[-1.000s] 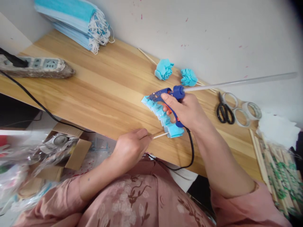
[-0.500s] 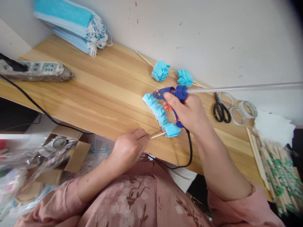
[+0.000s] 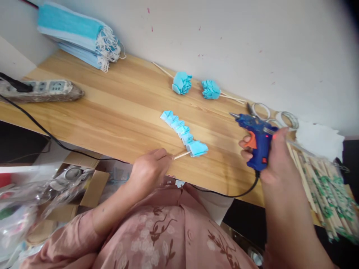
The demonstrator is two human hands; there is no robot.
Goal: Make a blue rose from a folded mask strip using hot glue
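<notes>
My left hand is closed on a thin wooden stick near the table's front edge. At the stick's far end is a rolled piece of blue material, joined to a pleated blue strip that lies slantwise on the wood. My right hand grips a blue glue gun with an orange trigger, held over the right part of the table. Its metal nozzle points left, apart from the strip. A clear glue stick runs out of its back, and a black cord hangs from the handle.
Two blue flowers on sticks, one left and one right, lie near the wall. Stacked face masks and a power strip are at left. Tape rolls, partly hidden scissors and bagged wooden sticks lie at right.
My right hand has lifted the glue gun off the strip's far end and swung it to the right. My left hand keeps its hold on the stick.
</notes>
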